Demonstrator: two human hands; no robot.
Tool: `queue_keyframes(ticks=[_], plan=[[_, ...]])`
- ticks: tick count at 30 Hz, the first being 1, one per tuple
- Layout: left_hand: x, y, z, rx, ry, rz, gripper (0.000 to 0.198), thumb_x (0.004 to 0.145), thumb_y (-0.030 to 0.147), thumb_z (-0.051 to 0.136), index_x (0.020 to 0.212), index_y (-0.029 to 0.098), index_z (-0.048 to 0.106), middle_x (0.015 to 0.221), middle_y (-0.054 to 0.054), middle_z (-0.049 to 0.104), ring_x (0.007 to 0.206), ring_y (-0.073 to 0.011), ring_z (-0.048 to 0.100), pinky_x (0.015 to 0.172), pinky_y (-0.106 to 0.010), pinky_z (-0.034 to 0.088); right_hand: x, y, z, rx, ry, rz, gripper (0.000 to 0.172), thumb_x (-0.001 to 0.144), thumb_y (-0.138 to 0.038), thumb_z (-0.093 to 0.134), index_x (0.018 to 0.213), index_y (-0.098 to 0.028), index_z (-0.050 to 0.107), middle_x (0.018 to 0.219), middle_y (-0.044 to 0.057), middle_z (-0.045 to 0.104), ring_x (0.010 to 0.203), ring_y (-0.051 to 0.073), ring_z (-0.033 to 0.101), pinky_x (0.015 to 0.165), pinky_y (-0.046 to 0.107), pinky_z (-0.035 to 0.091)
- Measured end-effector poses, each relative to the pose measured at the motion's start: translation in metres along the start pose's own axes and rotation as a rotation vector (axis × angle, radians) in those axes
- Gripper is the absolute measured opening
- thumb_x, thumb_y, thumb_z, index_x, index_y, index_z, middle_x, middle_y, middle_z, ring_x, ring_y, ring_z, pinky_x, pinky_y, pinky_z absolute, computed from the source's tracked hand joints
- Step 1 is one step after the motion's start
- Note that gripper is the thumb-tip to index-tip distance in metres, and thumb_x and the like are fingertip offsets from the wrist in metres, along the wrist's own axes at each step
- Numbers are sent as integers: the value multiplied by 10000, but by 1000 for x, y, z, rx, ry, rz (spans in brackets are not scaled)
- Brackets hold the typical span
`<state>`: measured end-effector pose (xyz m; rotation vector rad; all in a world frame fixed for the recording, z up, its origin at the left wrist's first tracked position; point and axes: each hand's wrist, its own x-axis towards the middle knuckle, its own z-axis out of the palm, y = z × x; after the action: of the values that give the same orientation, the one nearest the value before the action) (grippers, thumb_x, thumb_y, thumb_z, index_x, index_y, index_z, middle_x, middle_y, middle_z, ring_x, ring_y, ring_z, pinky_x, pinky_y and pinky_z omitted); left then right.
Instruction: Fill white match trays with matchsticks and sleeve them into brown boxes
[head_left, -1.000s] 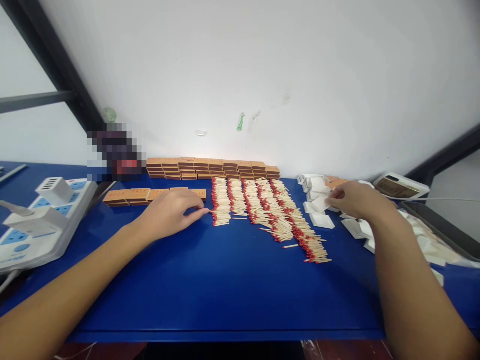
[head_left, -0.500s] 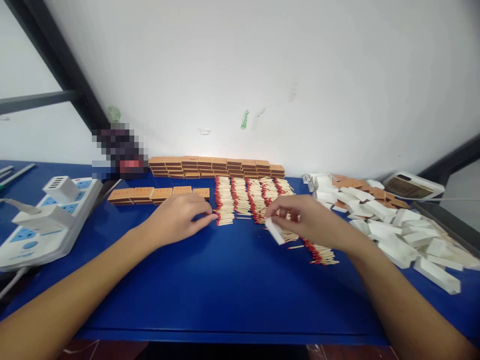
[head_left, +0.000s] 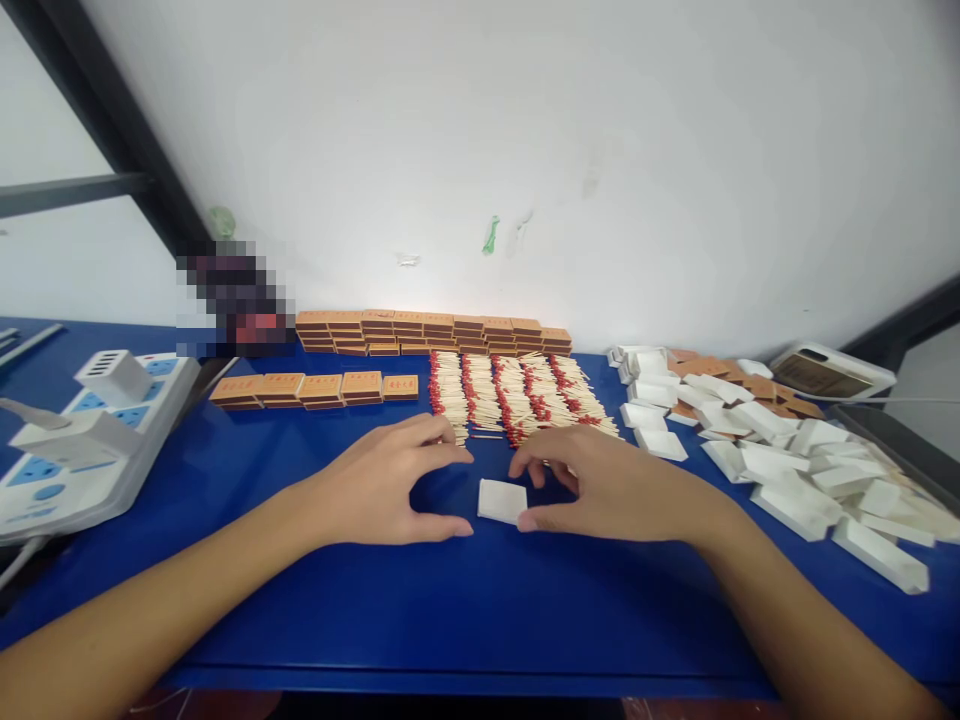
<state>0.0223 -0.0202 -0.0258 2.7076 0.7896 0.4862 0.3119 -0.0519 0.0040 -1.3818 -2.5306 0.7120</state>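
Observation:
A small white matchbox tray [head_left: 502, 501] lies on the blue table between my two hands. My right hand [head_left: 607, 485] is at its right end, fingers apart, with the thumb tip at or touching the tray's corner. To the left of the tray, my left hand [head_left: 397, 480] is open and empty, its thumb and fingers spread toward the tray without reaching it. Just behind both hands lie rows of red-headed matches [head_left: 499, 395], partly covered by the fingers. Whether the tray's hollow faces up or down is hard to tell.
Stacked brown matchboxes [head_left: 424, 328] line the wall, with a shorter row of matchboxes [head_left: 322, 388] in front at left. A heap of white trays [head_left: 795, 465] and a phone [head_left: 832, 370] are at right. A power strip [head_left: 112, 430] stands on the left.
My right hand has brought the white tray left and down onto the table and loosened its fingers. My left hand has moved right, away from the matches, and its fingers have spread.

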Motion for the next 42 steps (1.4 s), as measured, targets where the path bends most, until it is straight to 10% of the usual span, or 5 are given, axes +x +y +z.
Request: queue_keyframes(ticks=[9,18,42], plan=[[-2,2,4,23,-46,35,353,918,511,764,1119,221,765,1127,-68,674,1022,-229,679,807,-339,543,10,-14,20,80,43,-27,238,877,-332,835,1086,-252,753,887,-14,724,759,164,640,647,294,446],[-1,-1,-17,105,-100,-16,259,915,445,741,1005,205,780,849,-11,660,691,-151,618,618,-301,432,33,19,30,-277,417,-102,109,1022,-283,654,1039,-186,701,985,97,681,1001,282,609,870,431,508],[3,-6,-9,117,-78,-58,241,935,428,739,1036,209,762,820,4,668,655,-148,601,578,-306,384,32,-4,32,-237,362,-211,119,1074,-242,564,966,-216,607,1002,92,652,979,266,577,845,411,506]])
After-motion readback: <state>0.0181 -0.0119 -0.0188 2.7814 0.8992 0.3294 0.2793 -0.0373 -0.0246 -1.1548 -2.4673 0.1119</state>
